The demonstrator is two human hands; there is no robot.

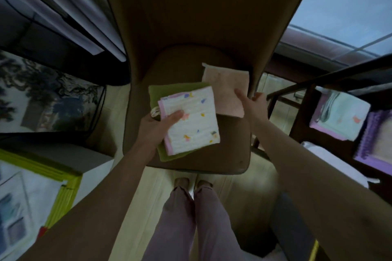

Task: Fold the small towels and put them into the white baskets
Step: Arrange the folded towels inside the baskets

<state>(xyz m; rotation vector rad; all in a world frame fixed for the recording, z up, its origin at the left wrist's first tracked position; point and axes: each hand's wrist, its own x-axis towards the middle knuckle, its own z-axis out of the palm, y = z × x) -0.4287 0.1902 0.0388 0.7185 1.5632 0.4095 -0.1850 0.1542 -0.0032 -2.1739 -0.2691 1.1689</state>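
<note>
Over the brown chair [231, 154], the left hand [157, 125] gripped the stacked white speckled towel [193, 121] and green towel [161, 95], while the right hand [254, 104] pinched the pink towel [227, 89] just right of them.

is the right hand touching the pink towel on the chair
Touching. The head view shows the right hand pinching the near right edge of the pink towel, thumb lying on top of it.

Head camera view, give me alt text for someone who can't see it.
Over a brown chair seat, the left hand holds a folded white speckled towel stacked on a green towel, while the right hand grips a folded pink towel.
</note>
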